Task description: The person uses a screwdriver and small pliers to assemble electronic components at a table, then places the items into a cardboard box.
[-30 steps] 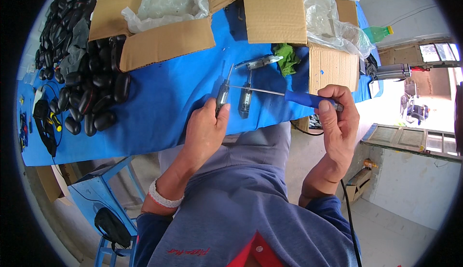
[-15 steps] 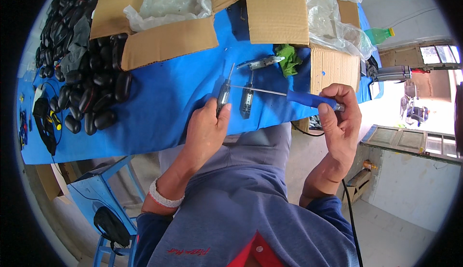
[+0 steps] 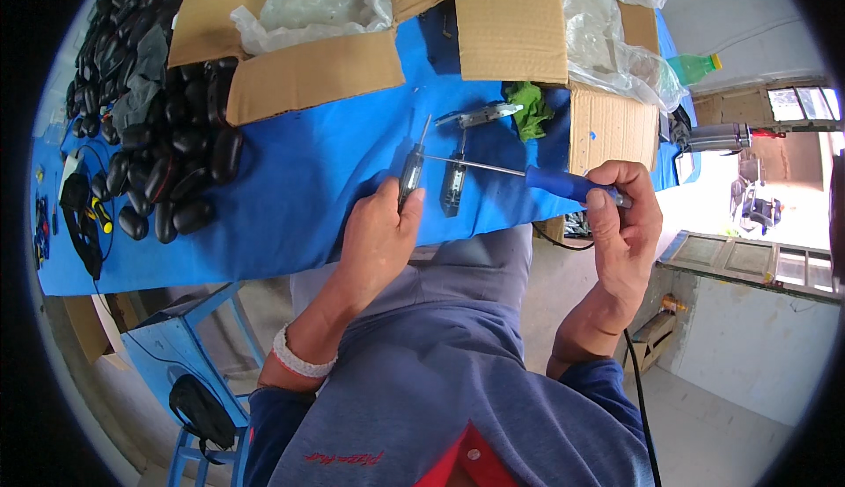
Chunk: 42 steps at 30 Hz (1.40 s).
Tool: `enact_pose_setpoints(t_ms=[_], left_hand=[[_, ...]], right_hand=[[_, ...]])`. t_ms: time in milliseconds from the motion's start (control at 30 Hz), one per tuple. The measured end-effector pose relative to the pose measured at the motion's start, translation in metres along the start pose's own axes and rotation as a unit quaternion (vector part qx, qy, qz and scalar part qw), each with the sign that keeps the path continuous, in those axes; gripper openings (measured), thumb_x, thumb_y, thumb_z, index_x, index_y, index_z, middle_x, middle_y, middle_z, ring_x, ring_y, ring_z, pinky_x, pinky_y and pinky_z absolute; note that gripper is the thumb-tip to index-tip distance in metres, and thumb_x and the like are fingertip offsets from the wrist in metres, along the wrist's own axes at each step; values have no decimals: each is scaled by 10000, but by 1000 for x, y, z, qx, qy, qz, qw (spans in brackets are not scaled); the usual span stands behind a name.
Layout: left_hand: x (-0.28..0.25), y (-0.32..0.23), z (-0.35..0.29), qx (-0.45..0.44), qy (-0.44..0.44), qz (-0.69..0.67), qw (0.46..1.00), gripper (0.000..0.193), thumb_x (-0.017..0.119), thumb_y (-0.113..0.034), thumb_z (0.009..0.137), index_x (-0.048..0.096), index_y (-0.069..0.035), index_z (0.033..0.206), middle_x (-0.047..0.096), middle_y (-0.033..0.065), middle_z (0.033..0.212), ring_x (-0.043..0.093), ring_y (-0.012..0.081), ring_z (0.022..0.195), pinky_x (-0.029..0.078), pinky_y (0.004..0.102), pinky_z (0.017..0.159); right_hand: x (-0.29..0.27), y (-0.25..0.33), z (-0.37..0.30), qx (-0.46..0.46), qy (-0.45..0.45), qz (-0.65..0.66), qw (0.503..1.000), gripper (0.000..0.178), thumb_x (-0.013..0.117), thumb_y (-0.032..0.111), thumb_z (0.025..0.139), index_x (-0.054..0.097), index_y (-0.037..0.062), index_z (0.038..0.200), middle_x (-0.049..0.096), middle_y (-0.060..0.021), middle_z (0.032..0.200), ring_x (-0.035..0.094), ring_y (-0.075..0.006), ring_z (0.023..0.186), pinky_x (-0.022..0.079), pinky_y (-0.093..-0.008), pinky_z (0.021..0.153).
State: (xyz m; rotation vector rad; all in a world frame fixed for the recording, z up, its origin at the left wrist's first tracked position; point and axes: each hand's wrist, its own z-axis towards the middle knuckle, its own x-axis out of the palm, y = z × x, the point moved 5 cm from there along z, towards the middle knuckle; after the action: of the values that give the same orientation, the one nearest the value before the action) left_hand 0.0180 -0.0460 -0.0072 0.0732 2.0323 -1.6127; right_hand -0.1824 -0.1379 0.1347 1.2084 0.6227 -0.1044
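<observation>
In my right hand (image 3: 627,227) is a screwdriver (image 3: 559,183) with a blue handle, pinched near the handle's end between thumb and fingers. Its long shaft points left, and the tip meets or nearly meets a slim dark part (image 3: 411,170) with a thin metal rod at its far end. My left hand (image 3: 378,241) grips that part, rod pointing away from me. A similar dark part (image 3: 453,186) lies on the blue cloth just right of it, under the screwdriver's shaft. Beyond lies a pale, elongated part (image 3: 482,116), beside a crumpled green cloth or wrapper (image 3: 528,110).
Blue cloth (image 3: 290,197) covers the table. Many black rounded cases (image 3: 163,170) are heaped at left, near cables and a yellow-black tool (image 3: 101,215). Open cardboard boxes (image 3: 312,78) with plastic bags stand at the far side. A blue chair (image 3: 180,355) is at lower left.
Both hands keep their grips, and the screwdriver stays at the dark part. Only a very slight shift of the whole view shows.
</observation>
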Motion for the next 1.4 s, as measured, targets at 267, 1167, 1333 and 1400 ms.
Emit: enact_pose_setpoints(t_ms=[267, 1167, 1333, 1400], left_hand=[[0, -1, -1, -6, -1, -10, 1000, 291, 551, -202, 941, 481, 20, 766, 495, 162, 555, 464, 219, 456, 377, 371, 459], [0, -1, -1, 2, -2, -6, 1000, 302, 546, -208, 945, 475, 18, 757, 486, 141, 549, 448, 203, 456, 369, 366, 456], [-1, -2, -1, 3, 2, -6, 1000, 302, 547, -206, 944, 470, 17, 757, 483, 147, 551, 453, 199, 459, 369, 367, 457], [-1, -1, 0, 12, 1, -9, 1000, 303, 547, -206, 946, 466, 14, 753, 482, 138, 548, 453, 187, 458, 370, 361, 454]], right_hand=[[-1, -1, -3, 72, -7, 84, 994, 273, 597, 251, 927, 553, 20, 1064, 539, -15, 913, 468, -56, 735, 359, -155, 586], [1, 5, 0, 35, 10, 89, 995, 258, 625, 160, 898, 552, -1, 1087, 565, -57, 959, 495, -68, 804, 423, -170, 592], [1, -7, 4, 39, -4, 54, 998, 251, 673, 156, 875, 569, 2, 1044, 567, -33, 936, 493, -54, 762, 422, -168, 579], [0, -9, 3, 48, -12, 45, 998, 240, 683, 147, 870, 576, 3, 1028, 567, -25, 927, 492, -54, 756, 417, -165, 574]])
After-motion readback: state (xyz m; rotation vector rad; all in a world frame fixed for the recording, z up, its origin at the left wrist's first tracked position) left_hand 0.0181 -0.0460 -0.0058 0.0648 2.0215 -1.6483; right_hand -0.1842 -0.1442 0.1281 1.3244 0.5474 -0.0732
